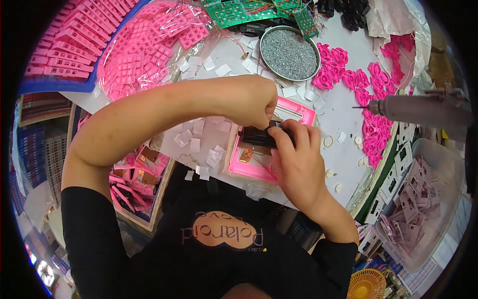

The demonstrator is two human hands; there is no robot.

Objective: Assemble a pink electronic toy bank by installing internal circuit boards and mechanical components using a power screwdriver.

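A pink plastic casing frame (247, 171) lies on the table in front of me, with a black mechanism (256, 137) seated in it. Wires and a small brown circuit board (245, 155) show in its near half. My right hand (298, 154) holds the black mechanism, thumb and fingers bent over its right end. Over the far side of the casing, my left hand (256, 102) is closed with the knuckles up. Its fingertips point down toward the mechanism, and whatever they pinch is hidden behind the hand.
A round tin of screws (290, 52) stands behind the casing. Pink ring-shaped parts (371, 130) are piled at right, below a hanging screwdriver (418, 108). A bag of pink button pieces (149, 55) and green circuit boards (239, 14) lie at the back; white squares (195, 144) are scattered left.
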